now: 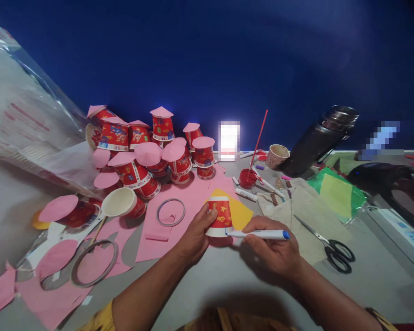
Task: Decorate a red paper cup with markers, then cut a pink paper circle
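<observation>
Upside down in front of me is a red paper cup with gold stars and a white rim. My left hand is closed around its left side, the thumb pressing on the printed wall. A white marker with a blue end sits in the pinch of my right hand. Its tip touches the cup near the rim, where a short blue line shows. Behind the cup lies a yellow paper sheet on pink paper.
Several red cups with pink paper cones stand stacked at the back left. An open cup and tape rings lie nearer. To the right are scissors, a red pot with a stick, a dark flask and a power strip.
</observation>
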`<state>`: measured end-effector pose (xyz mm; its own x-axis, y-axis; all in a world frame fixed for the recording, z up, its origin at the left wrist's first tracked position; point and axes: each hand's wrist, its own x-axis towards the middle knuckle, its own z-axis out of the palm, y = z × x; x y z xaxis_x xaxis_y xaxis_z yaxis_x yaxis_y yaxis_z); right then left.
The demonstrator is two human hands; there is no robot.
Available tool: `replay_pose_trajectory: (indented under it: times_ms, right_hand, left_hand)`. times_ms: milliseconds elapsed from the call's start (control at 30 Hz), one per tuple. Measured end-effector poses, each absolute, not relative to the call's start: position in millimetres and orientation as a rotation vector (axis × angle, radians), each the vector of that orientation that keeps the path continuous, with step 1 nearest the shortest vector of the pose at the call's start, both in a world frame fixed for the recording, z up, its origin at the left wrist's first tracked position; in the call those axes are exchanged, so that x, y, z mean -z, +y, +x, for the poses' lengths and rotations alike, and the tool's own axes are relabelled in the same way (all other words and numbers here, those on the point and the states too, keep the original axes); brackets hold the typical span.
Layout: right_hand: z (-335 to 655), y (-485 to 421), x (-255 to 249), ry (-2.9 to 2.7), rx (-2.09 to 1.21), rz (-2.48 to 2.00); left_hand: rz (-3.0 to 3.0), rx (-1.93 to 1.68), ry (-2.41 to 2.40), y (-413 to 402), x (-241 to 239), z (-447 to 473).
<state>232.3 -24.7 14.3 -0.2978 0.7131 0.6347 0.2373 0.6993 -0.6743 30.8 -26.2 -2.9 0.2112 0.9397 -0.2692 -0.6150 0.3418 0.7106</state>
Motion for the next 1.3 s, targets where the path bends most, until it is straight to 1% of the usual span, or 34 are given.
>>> replay_pose_trajectory:
  times_ms: [300,600,867,1300]
  right_hand:
    - [232,-25,-10,-1.855,-0.592,-0.763]
    - [229,-23,-20,-1.818,-0.622,-0.819]
    - [229,-25,-22,-1.763,-0.542,-0.852]
    - [230,-24,-20,-1.802,-0.506,-0.891]
  left_hand:
    - [0.509,-1.149,0.780,-26,2,30]
    - [0.503,-1.141,0.736,-26,4,29]
    - [0.501,-1.141,0.750,-26,7,28]
    - [0.463,-1.152,0.727,-25,8,29]
